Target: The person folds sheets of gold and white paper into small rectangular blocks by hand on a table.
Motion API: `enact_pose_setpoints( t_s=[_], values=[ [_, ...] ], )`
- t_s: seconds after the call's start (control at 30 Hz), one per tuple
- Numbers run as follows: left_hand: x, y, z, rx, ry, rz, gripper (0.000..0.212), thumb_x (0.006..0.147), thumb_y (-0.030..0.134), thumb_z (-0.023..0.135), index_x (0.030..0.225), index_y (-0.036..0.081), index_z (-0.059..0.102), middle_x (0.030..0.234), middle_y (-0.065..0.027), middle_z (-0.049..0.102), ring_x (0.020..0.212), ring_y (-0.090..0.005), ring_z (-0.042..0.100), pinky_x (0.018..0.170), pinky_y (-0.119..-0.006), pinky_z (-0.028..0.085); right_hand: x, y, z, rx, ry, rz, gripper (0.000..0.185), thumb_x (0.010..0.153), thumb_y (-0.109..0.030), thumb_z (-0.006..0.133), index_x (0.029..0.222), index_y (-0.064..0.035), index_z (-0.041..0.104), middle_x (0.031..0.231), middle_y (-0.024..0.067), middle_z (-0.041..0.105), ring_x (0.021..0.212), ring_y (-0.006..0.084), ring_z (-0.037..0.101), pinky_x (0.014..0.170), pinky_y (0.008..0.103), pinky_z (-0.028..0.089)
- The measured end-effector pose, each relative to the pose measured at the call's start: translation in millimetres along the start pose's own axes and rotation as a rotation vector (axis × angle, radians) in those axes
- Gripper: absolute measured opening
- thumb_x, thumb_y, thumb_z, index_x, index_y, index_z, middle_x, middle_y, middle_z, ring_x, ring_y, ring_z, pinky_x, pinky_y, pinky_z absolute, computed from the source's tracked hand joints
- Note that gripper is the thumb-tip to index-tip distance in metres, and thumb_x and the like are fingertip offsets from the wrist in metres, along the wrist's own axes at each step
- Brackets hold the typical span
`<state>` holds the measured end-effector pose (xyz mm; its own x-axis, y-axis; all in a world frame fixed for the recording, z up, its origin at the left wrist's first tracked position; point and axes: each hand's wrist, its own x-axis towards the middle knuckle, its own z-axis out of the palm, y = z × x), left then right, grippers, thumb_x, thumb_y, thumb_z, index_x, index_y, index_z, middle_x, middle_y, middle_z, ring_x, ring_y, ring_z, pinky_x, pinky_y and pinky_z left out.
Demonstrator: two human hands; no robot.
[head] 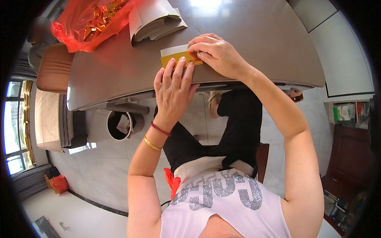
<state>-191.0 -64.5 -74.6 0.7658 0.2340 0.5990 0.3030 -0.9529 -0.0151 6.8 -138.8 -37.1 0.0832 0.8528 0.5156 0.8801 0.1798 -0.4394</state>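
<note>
A small sheet of gold foil paper with a white strip along its far side (pixel 174 57) lies near the front edge of the grey table (pixel 253 56). The fingertips of my left hand (pixel 174 81) press its near edge flat, with the fingers slightly spread. My right hand (pixel 218 55) pinches the sheet's right end between thumb and fingers, where the foil looks curled or folded. The fingers hide part of that end. Beyond the sheet lies a stack of pale paper, its top sheets curled over (pixel 157 22).
A red plastic bag (pixel 64 32) holding folded gold foil pieces (pixel 99 19) sits at the table's far left. A person (pixel 37 49) is beyond the brown chair (pixel 55 68). Below the table stands a waste bin (pixel 130 126); a bed-like padded seat (pixel 47 119) is farther left.
</note>
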Motion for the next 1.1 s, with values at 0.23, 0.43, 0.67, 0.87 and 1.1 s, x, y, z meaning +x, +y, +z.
enact_pose_setpoints(
  t_s=[0.23, 0.43, 0.67, 0.87, 1.1],
  values=[
    [-3, 1, -5, -0.042, -0.022, 0.010, 0.068, 0.081, 0.028, 0.075, 0.143, 0.012, 0.050, 0.146, -0.0082, 0.049, 0.136, -0.0282, 0.043, 0.112, -0.047, 0.030, -3, -5, -2, 0.086, 0.020, 0.031, 0.020, 0.092, -0.001, 0.056, 0.106, -0.0011, 0.069, 0.116, 0.0107, 0.070, 0.111, 0.0297, 0.063, 0.096, 0.0381, 0.051],
    [-5, 4, -11, -0.039, -0.046, 0.019, 0.073, 0.076, 0.026, 0.078, 0.143, 0.016, 0.050, 0.144, -0.0077, 0.051, 0.135, -0.0282, 0.046, 0.112, -0.048, 0.034, -6, -6, -5, 0.077, 0.021, 0.034, 0.018, 0.089, 0.004, 0.056, 0.103, 0.0006, 0.068, 0.111, 0.0119, 0.070, 0.109, 0.0305, 0.063, 0.094, 0.0370, 0.052],
    [2, -5, -18, -0.119, -0.131, 0.067, 0.069, 0.080, 0.026, 0.075, 0.143, 0.014, 0.051, 0.147, -0.0082, 0.050, 0.139, -0.0283, 0.044, 0.116, -0.047, 0.032, -4, -9, -5, 0.083, 0.039, 0.016, 0.016, 0.088, 0.002, 0.056, 0.097, 0.0017, 0.068, 0.108, 0.0127, 0.070, 0.106, 0.0319, 0.063, 0.093, 0.0384, 0.053],
    [9, -11, -24, -0.130, -0.178, 0.106, 0.070, 0.081, 0.030, 0.074, 0.144, 0.012, 0.050, 0.150, -0.0085, 0.048, 0.139, -0.0292, 0.043, 0.117, -0.046, 0.030, -6, -9, -2, 0.045, 0.071, -0.009, 0.014, 0.085, 0.001, 0.062, 0.097, 0.0006, 0.070, 0.107, 0.0116, 0.070, 0.106, 0.0302, 0.064, 0.091, 0.0372, 0.054],
    [7, -9, -25, -0.128, -0.178, 0.102, 0.070, 0.081, 0.029, 0.074, 0.144, 0.011, 0.050, 0.148, -0.0090, 0.049, 0.139, -0.0294, 0.042, 0.116, -0.047, 0.031, -5, -13, -5, 0.031, 0.054, -0.018, 0.018, 0.084, 0.002, 0.062, 0.100, 0.0007, 0.070, 0.110, 0.0114, 0.069, 0.108, 0.0297, 0.063, 0.093, 0.0373, 0.054]
  ],
)
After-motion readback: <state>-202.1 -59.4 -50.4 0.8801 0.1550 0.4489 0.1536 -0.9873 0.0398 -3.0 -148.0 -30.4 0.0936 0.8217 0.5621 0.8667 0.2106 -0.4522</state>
